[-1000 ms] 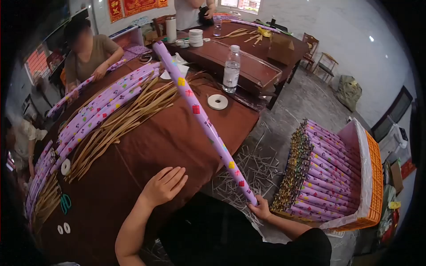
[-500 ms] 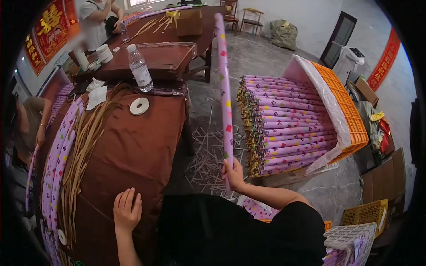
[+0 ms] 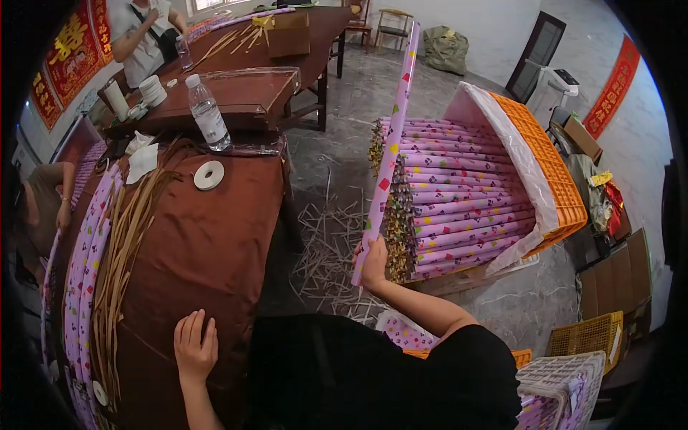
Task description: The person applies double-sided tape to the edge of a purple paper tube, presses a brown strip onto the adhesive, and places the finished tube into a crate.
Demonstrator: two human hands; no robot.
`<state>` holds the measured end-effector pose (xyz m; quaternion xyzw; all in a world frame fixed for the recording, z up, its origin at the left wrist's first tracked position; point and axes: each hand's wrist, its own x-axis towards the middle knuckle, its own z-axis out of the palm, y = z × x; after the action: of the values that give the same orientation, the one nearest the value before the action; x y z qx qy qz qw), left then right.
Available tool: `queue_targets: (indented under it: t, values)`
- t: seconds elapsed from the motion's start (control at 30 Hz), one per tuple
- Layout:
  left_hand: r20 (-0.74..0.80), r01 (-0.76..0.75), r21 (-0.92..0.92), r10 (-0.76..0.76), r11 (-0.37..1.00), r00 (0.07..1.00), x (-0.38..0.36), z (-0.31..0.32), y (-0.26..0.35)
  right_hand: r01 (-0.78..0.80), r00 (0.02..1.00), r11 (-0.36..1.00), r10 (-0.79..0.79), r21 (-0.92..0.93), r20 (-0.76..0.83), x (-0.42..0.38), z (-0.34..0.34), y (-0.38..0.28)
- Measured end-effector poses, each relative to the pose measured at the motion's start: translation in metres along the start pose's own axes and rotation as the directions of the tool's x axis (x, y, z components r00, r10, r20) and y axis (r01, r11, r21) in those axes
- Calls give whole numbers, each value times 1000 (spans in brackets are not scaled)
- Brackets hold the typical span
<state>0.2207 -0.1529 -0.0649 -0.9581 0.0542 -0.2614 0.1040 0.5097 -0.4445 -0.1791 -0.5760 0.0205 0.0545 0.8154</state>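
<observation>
My right hand (image 3: pixel 373 262) is closed around the lower part of a long lilac tube (image 3: pixel 391 152) printed with coloured shapes. The tube stands nearly upright, its top leaning to the right, in front of a stack of similar tubes (image 3: pixel 466 197). That stack lies on its side, with gold-coloured ends facing left, partly inside an orange crate (image 3: pixel 548 168) lined with white plastic. My left hand (image 3: pixel 196 347) lies on the brown cloth (image 3: pixel 208 251) of the table, fingers stretched out, holding nothing. Along the table's left side run brown strips (image 3: pixel 123 265) and more lilac tubes (image 3: pixel 87 265).
A water bottle (image 3: pixel 208 115) and a white tape roll (image 3: pixel 208 175) stand on the table. Paper shreds (image 3: pixel 333 251) litter the floor. Another person's arm (image 3: pixel 64 197) is at the left; a second person (image 3: pixel 143 39) stands behind. A white basket (image 3: pixel 566 383) is at lower right.
The tube in my right hand has swung from leaning left to leaning right at its top, and its lower end has moved slightly left. My left hand stays on the cloth.
</observation>
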Motion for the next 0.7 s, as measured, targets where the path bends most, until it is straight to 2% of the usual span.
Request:
queue_targets:
  t: [0.23,0.33,0.43,0.53,0.63,0.7]
  values:
    - [13,22,-2,-22,1000,1000,-2,-2,0,30,998,998,-26,59,-60,7,17,-7]
    - [15,25,-19,-25,999,1000,-4,1,-1,68,987,983,-41,173,-155,19,32,-2]
    - [27,35,-37,-34,999,999,-8,4,-2,77,956,890,62,449,-286,55,48,-14]
    - [54,66,-45,-64,997,997,-13,5,-3,140,938,855,47,500,-343,83,54,-34]
    - [54,59,-21,-57,998,997,-14,4,-4,243,909,826,-11,509,-416,86,62,-49]
    - [50,72,-16,-71,997,996,-13,3,-3,256,909,834,-35,489,-416,75,61,-44]
